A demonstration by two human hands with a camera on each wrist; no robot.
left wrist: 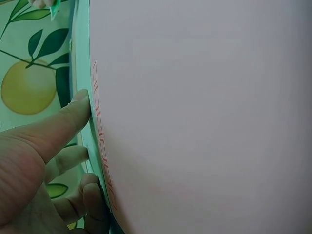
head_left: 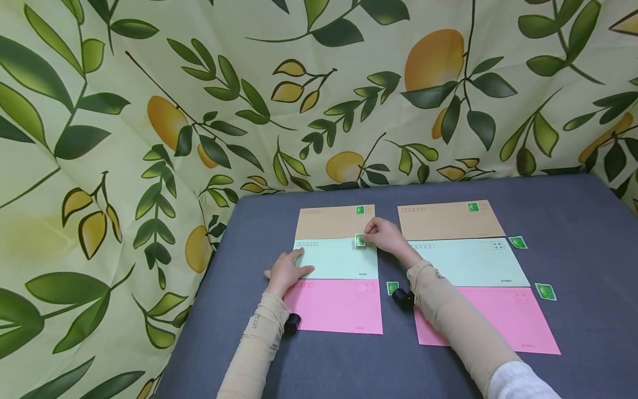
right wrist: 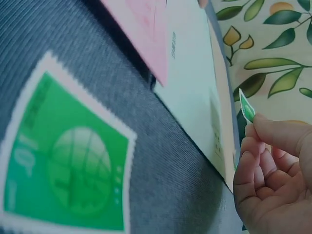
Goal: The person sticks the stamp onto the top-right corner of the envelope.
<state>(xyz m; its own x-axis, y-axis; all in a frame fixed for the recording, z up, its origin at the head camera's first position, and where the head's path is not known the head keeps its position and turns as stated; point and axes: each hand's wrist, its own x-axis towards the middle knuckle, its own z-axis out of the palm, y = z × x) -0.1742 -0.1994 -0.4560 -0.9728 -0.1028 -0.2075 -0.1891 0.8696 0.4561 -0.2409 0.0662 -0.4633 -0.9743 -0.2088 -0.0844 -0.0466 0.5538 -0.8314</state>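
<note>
Stamp (right wrist: pixel 246 106) in right hand (right wrist: pixel 275 178), lower end hidden behind thumb (right wrist: pixel 280 134).

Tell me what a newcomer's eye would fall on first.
Probably the leafy, fruit-printed cloth, filling the head view's background. Next, the two bright pink envelopes, nearest the viewer on the dark table. Then the green stamp pinched by the right hand, near the top right corner of the left mint envelope.
</note>
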